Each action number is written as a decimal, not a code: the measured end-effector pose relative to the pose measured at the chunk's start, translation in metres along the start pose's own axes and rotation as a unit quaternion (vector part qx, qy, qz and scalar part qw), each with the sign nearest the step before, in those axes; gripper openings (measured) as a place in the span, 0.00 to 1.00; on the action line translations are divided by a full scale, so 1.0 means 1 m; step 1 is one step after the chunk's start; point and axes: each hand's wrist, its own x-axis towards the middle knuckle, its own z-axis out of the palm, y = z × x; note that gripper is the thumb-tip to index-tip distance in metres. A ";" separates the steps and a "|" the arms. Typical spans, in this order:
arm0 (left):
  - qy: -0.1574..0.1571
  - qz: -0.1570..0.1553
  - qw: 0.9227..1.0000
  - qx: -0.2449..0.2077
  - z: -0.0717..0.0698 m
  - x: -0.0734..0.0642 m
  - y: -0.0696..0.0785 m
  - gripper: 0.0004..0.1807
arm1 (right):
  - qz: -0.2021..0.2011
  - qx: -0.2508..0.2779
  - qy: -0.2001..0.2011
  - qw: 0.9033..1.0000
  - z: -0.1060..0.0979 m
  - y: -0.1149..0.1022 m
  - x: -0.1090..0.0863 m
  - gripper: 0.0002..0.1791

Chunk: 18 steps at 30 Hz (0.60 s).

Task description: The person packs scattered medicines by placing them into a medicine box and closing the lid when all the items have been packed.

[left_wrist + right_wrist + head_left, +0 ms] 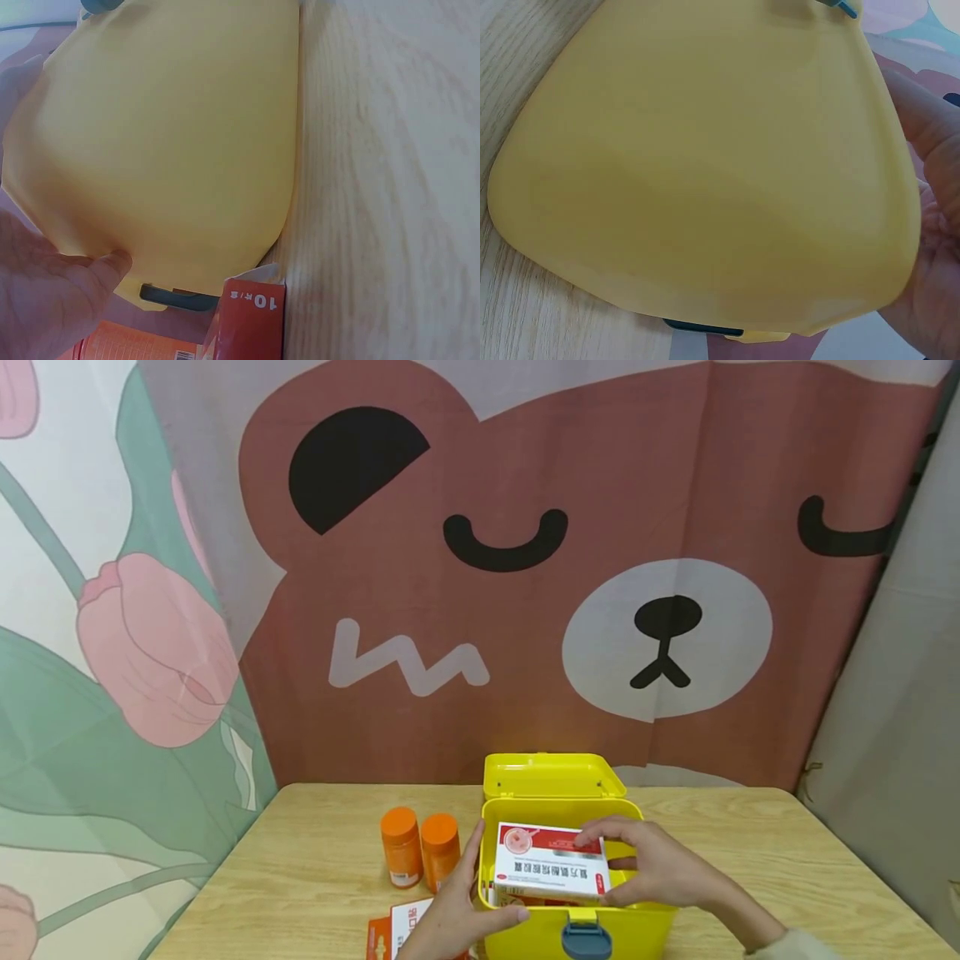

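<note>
Plainly, the wooden table [315,860] bears an open yellow box [637,935]; the left hand [459,914], fingers extended, touches its left side, the right hand [663,860] pinches a red-and-white carton [551,867] in the box's mouth. Two orange bottles [401,847] stand nearby; red packaging [543,901] shows beneath the carton.

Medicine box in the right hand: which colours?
The medicine box is white and red, clearest in the head view.
</note>
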 end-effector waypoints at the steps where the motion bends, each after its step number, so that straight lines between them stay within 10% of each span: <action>1: 0.001 -0.002 1.000 -0.002 0.000 0.000 0.000 0.60 | 0.003 0.000 -0.001 1.000 0.000 0.000 0.001 0.27; 18: 0.027 -0.023 0.999 0.039 0.001 0.001 -0.001 0.62 | 0.027 -0.027 -0.031 0.999 0.004 0.002 0.009 0.25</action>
